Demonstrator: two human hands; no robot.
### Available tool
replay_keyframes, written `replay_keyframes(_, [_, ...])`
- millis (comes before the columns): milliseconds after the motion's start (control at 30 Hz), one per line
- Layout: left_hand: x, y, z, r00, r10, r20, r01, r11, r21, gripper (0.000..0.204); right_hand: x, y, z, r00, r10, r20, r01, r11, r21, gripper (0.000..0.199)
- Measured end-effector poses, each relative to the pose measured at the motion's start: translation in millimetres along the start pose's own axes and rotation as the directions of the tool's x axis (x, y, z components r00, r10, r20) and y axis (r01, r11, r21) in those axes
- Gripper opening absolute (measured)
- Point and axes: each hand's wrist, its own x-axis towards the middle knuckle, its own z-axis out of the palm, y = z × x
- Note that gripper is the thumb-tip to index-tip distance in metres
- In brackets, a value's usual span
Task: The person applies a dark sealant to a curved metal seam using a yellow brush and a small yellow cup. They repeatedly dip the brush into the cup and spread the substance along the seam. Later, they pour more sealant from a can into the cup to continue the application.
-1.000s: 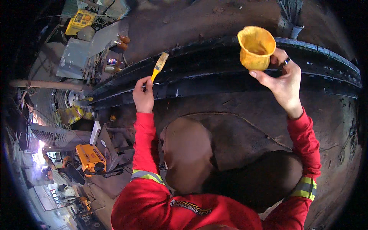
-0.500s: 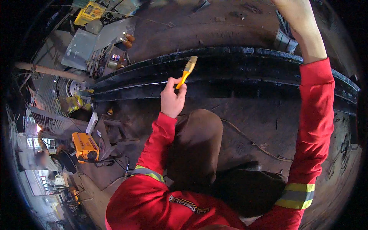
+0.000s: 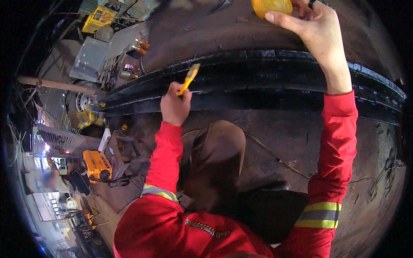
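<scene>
My left hand is closed round the handle of a paintbrush. The brush has a yellow-orange handle, and its pale bristles point up and away from me. Below the brush runs a long black steel beam; I cannot tell whether the bristles touch it. Beyond the beam, at the upper edge, my right hand grips a rounded yellow container-like object. My thumb lies on its side, and its upper part is cut off by the picture edge.
An orange machine with a cable stands on the left. Brown bottles and flat metal sheets lie beyond it, near a yellow crate. Further left a person sits near a bright light. A hose crosses the floor beside my knee.
My right hand has come down and left, bringing the yellow object into view. My left hand and the brush have shifted slightly left. The bucket of rods seen earlier is now hidden.
</scene>
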Motion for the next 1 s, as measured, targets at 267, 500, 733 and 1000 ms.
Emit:
replay_keyframes(267, [47.2, 41.2, -1.2, 0.975, 0.012, 0.221, 0.013, 0.994, -0.113, 0.023, -7.4, 0.9, -15.3, 0.996, 0.088, -0.001, -0.088, 0.996, -0.032, 0.042])
replay_keyframes(500, [46.0, 25.9, -22.9, 0.948, -0.238, 0.211, 0.157, 0.927, 0.34, 0.024, -6.4, -2.7, -22.5, 0.991, 0.122, -0.057, -0.13, 0.979, -0.157, 0.041])
replay_keyframes(733, [41.6, 106.6, 26.3, 0.984, 0.089, 0.152, -0.076, 0.993, -0.088, 0.018, -2.3, 7.1, -22.0, 0.994, 0.087, -0.065, -0.092, 0.992, -0.087, 0.041])
replay_keyframes(1000, [17.3, 43.7, 12.1, 0.993, 0.072, 0.09, -0.077, 0.996, 0.048, 0.019, -1.1, 13.4, -33.7, 0.996, 0.059, -0.064, -0.06, 0.998, -0.017, 0.042])
